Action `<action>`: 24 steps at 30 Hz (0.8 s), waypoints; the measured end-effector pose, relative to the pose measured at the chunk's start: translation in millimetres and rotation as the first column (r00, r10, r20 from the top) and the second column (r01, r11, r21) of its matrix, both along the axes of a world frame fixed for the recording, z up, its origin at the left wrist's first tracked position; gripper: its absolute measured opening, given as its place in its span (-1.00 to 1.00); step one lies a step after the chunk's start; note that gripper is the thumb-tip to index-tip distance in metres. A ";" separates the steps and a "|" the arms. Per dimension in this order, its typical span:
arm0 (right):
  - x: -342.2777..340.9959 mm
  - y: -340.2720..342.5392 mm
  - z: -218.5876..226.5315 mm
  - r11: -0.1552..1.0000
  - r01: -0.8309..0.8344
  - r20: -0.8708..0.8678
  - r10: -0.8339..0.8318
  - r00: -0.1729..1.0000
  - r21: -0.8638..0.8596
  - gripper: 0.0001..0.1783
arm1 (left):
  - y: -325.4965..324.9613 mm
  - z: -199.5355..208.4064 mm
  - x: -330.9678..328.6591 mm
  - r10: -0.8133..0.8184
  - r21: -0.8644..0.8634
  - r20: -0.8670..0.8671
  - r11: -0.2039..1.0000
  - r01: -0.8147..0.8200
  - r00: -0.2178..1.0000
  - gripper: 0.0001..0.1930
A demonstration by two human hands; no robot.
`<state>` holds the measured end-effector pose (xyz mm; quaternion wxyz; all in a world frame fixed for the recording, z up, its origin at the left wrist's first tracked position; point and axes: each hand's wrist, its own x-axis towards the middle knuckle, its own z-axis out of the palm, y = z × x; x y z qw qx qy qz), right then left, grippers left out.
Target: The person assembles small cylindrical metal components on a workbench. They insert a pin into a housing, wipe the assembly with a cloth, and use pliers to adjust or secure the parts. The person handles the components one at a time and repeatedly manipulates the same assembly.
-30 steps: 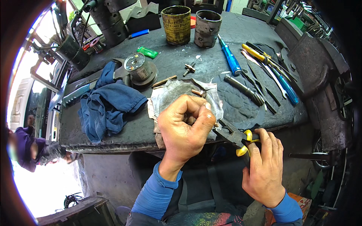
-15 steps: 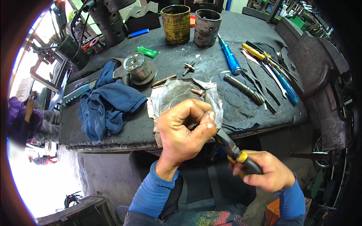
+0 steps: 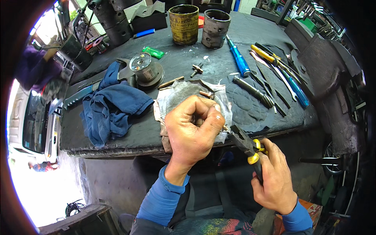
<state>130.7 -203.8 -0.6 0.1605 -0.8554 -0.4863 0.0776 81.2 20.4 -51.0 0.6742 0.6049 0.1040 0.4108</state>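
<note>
My left hand [image 3: 194, 127] is closed in a pinch at the front edge of the bench. A small metal tip [image 3: 225, 128] sticks out beside its thumb; the rest of that part is hidden by the fingers. My right hand [image 3: 276, 178] grips combination pliers [image 3: 243, 141] with black and yellow handles. Their dark jaws sit just right of the metal tip, apart from it. Beyond my left hand, a small copper-coloured metal piece [image 3: 206, 94] rests on a grey cloth pad [image 3: 176, 96]. Another small metal fitting [image 3: 197, 69] lies farther back on the bench.
A blue rag [image 3: 113, 109], a wire spool [image 3: 147, 72] and a green lighter [image 3: 153, 52] are at left. Two grimy cans [image 3: 184, 25] stand behind. At right lie a blue screwdriver [image 3: 239, 58], a fluted cutter [image 3: 253, 92] and several hand tools. A person [image 3: 37, 68] is at far left.
The pliers have moved right, away from my left hand, and my right hand has turned more upright. My left hand has barely shifted. The person at far left has moved farther up in view.
</note>
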 end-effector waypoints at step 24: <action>36.3 -6.2 5.0 0.999 -0.013 -0.957 0.051 0.286 0.049 -0.63 | 3.2 1.0 -7.1 -0.066 0.158 -0.086 0.984 0.079 0.994 -0.77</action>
